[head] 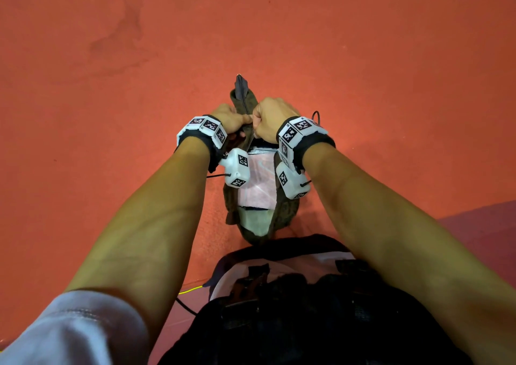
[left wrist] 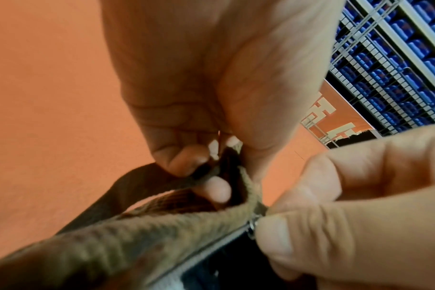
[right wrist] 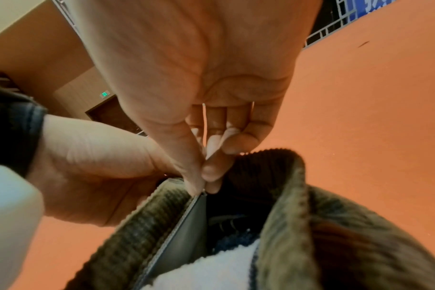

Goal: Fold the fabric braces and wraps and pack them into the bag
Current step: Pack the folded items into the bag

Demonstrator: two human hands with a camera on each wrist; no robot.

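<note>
A brown corduroy bag [head: 289, 211] lies on the orange floor in front of me, its mouth open toward me. Folded white fabric [head: 258, 180] and a pale piece [head: 255, 222] show inside it. My left hand [head: 236, 120] grips the bag's edge at the far end of the opening. My right hand [head: 264, 123] pinches the metal zipper pull [left wrist: 252, 225] right beside it. In the right wrist view, thumb and forefinger of the right hand [right wrist: 204, 176] meet at the top of the grey zipper tape [right wrist: 186, 225], above white fabric [right wrist: 211, 270].
Orange floor [head: 111, 113] surrounds the bag on all sides. A darker purple strip [head: 488, 225] lies at the lower right. A yellow cable [head: 190, 290] and a black one run near my legs. Railings and blue seats [left wrist: 397, 68] stand far off.
</note>
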